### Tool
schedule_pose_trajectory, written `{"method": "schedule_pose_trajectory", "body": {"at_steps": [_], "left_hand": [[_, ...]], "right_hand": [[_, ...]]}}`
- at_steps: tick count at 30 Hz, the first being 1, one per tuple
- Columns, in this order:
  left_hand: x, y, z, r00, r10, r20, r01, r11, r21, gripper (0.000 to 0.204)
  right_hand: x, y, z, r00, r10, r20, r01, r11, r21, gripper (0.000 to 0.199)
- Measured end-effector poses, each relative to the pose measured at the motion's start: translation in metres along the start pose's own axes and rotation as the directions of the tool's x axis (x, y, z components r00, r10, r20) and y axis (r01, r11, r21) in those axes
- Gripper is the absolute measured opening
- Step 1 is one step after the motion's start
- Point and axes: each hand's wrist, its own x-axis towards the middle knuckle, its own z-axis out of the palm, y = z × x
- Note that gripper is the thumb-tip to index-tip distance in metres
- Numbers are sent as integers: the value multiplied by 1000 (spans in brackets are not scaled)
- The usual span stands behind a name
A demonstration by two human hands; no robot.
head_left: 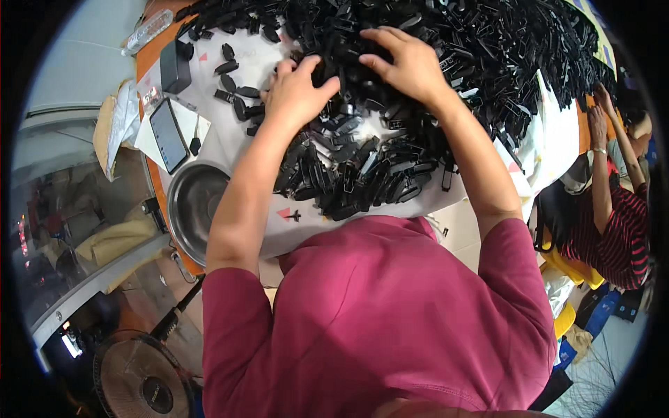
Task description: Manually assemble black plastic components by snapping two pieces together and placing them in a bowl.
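The left hand [296, 94] rests palm-down at the near-left edge of a big heap of small black plastic clips [432, 49], fingers curled loosely into the pieces; whether anything is pinched under them I cannot tell. Just left of it a few loose clips [233, 90] lie scattered on the white sheet [223, 146], and further left and nearer the body sits a steel bowl [191, 202], beside a dark tablet [169, 134]. The right hand [408, 63] lies flat on the heap, fingers spread fairly wide, touching many clips and closing on none. A broad sweep could likely push pieces off the near table edge, or tangle them so several lift together. A co-worker's hand [598, 115] works at the far right.
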Motion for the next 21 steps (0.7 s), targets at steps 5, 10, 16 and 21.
{"method": "schedule_pose_trajectory", "body": {"at_steps": [5,10,16,21], "left_hand": [[-42,3,-1,994,100,42,-101,994,34,57],[-72,-15,2,963,263,-51,-265,964,-33,59],[-88,0,-1,889,275,-366,-303,953,-22,21],[-99,10,-2,872,462,-160,-462,886,42,9]], "right_hand": [[-21,-20,2,999,-41,4,41,999,20,37],[-39,-29,-19,984,-87,154,91,996,-18,34],[-58,-37,-47,999,32,-44,-40,979,-198,20],[-93,-69,-31,951,85,298,-89,996,1,14]]}}
